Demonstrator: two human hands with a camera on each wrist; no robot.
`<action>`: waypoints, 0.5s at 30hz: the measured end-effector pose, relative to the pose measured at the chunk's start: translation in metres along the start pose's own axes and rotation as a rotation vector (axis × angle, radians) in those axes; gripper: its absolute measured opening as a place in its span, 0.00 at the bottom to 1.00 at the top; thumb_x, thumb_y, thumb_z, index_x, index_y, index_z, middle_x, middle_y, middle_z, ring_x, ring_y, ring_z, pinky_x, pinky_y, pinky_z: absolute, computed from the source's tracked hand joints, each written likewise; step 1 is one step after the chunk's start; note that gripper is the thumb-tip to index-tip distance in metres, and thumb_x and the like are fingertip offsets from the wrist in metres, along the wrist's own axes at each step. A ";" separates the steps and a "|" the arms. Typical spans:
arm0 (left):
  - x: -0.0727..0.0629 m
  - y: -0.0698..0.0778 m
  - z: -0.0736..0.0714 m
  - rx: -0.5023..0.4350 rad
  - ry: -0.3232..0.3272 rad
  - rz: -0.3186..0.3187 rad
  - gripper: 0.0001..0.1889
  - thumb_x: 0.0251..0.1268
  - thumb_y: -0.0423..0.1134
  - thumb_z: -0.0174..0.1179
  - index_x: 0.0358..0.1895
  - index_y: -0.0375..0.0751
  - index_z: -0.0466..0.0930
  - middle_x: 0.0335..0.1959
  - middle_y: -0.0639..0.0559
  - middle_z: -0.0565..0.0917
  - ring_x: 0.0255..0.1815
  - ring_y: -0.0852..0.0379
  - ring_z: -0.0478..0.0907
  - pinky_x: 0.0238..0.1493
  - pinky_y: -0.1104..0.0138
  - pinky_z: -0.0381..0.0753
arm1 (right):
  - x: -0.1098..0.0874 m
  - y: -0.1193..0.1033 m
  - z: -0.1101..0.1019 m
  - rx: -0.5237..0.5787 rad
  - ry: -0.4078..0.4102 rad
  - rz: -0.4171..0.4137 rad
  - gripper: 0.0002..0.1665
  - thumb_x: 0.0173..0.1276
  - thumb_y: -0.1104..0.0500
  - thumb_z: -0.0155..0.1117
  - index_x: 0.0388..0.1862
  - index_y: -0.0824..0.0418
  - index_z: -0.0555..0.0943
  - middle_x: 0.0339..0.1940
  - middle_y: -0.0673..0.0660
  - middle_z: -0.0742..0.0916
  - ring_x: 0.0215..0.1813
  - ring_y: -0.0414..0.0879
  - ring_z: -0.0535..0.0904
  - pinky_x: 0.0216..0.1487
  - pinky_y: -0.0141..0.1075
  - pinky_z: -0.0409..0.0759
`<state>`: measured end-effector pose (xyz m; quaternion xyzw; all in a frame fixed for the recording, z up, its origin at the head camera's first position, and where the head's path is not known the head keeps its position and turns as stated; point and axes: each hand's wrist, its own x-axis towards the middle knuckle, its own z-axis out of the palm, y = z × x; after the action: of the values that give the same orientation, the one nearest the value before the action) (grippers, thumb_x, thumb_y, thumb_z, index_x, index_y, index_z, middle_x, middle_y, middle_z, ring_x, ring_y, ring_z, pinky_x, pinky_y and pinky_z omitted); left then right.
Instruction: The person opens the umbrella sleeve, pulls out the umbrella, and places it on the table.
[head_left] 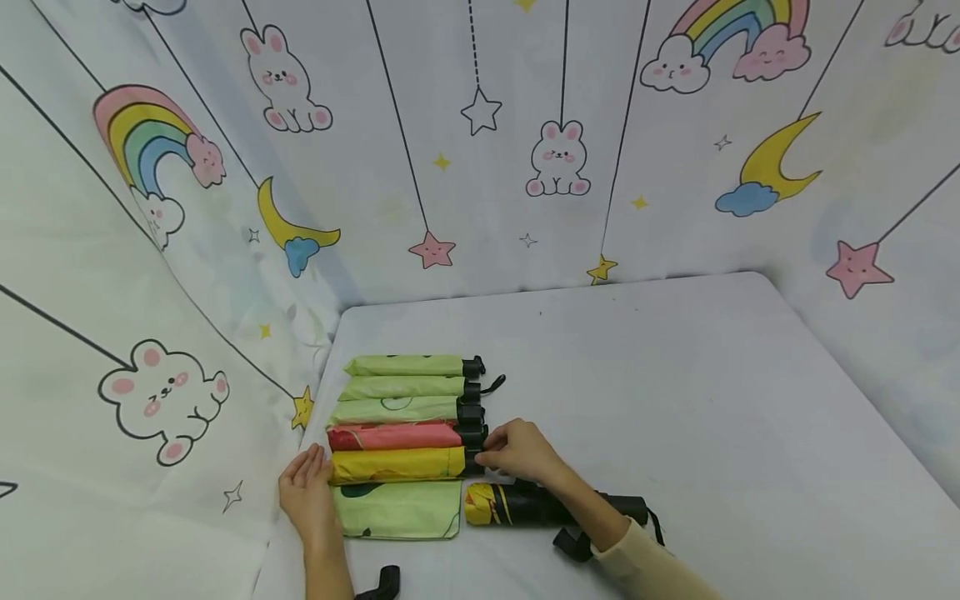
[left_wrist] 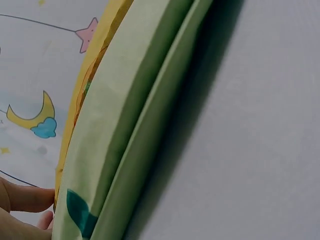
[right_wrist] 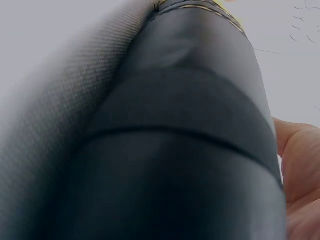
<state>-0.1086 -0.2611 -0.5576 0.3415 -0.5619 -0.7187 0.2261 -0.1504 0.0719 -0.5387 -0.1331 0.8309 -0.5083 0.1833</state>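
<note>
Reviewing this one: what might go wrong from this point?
Two risks. The yellow umbrella lies close alongside the red umbrella, so a push from the right hand at one end, or the left hand near the other, might knock the red one askew. The right forearm crosses over the black umbrella, a rounded bundle that might roll if brushed.

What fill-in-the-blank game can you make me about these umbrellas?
1. Between the red umbrella and the wide green fabric lies a ____ umbrella.
2. The red umbrella's black handle is beside the person's ____ hand.
3. The printed star at the far right is ____.

Missing words: yellow; right; pink.
</note>
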 end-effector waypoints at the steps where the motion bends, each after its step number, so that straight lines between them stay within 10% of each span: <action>1: 0.000 0.000 0.000 -0.007 -0.001 0.004 0.26 0.74 0.21 0.56 0.71 0.33 0.63 0.73 0.34 0.72 0.74 0.47 0.73 0.65 0.72 0.77 | 0.000 0.000 0.000 0.006 0.004 0.002 0.25 0.66 0.54 0.77 0.51 0.74 0.85 0.33 0.56 0.91 0.33 0.50 0.90 0.30 0.37 0.89; 7: -0.002 0.000 0.001 -0.031 0.000 0.015 0.25 0.74 0.20 0.54 0.71 0.32 0.64 0.72 0.33 0.73 0.73 0.47 0.75 0.64 0.72 0.76 | 0.000 0.001 0.003 0.020 0.015 0.012 0.33 0.66 0.55 0.77 0.60 0.78 0.80 0.36 0.59 0.91 0.32 0.50 0.90 0.32 0.39 0.90; 15: -0.002 -0.001 0.002 -0.062 -0.004 0.033 0.24 0.73 0.17 0.53 0.69 0.29 0.64 0.70 0.33 0.74 0.71 0.47 0.76 0.64 0.72 0.77 | 0.003 0.005 0.006 -0.050 0.021 -0.001 0.16 0.66 0.53 0.77 0.41 0.67 0.88 0.25 0.50 0.89 0.26 0.46 0.87 0.26 0.35 0.86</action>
<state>-0.1082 -0.2583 -0.5579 0.3237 -0.5455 -0.7326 0.2471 -0.1505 0.0679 -0.5463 -0.1324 0.8452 -0.4888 0.1709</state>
